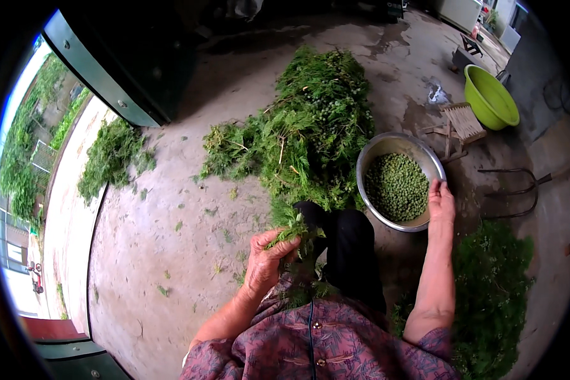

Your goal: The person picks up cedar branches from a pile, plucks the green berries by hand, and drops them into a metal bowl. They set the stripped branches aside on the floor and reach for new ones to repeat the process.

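My left hand (267,255) is closed round a leafy green sprig (296,229), held over my lap with its tip pointing up and to the right. At the right rim of a wide metal basin (366,197), my right hand (441,201) has its fingers drawn together and curled by the edge; what they hold, if anything, is hidden. Small round green berries (397,187) fill the lower part of the basin. Just beyond my knees lies a big heap of cut green branches (316,126), some bearing berries.
More greenery (491,291) lies right of my right forearm, and a smaller pile (113,155) is near the doorway at left. A low wooden stool (463,123), a lime-green tub (489,98) and a metal fork head (529,193) stand or lie at right. Leaf scraps dot the concrete floor (145,253).
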Available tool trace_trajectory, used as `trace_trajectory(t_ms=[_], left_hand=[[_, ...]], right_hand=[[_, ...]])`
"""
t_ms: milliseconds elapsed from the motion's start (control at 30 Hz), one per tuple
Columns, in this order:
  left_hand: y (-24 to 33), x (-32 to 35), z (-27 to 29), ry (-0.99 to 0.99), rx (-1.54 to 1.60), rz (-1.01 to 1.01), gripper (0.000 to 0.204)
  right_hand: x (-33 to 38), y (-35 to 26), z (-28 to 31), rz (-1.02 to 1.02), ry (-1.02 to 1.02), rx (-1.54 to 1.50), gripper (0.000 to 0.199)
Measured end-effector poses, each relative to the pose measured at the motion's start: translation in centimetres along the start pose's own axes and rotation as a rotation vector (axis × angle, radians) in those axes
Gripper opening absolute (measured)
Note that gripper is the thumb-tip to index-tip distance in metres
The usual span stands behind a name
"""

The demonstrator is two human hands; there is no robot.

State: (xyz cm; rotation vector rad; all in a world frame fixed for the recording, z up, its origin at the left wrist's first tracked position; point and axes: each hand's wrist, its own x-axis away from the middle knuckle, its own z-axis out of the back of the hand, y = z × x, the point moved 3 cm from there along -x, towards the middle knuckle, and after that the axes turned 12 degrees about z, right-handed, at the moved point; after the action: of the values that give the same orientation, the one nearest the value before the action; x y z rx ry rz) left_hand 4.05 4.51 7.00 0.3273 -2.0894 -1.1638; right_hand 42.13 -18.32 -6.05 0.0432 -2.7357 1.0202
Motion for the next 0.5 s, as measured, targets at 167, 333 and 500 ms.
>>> trace_trajectory(t_ms=[167,333,500], left_hand=[[0.2,0.4,-0.1,-0.048,-0.116,-0.084,0.014],[0.0,0.4,-0.2,-0.092,-0.134,0.011,0.016],[0.4,0.8,-0.1,-0.099,-0.284,-0.039,0.015]], right_hand=[[19.4,1.8,-12.3,-0.327,-0.671,0.397,0.02],[28.1,2.9,-14.2,-0.362,-1.089,0.441,0.024],[29.0,3.5,-13.9,-0.373,-1.043,0.471,0.021]])
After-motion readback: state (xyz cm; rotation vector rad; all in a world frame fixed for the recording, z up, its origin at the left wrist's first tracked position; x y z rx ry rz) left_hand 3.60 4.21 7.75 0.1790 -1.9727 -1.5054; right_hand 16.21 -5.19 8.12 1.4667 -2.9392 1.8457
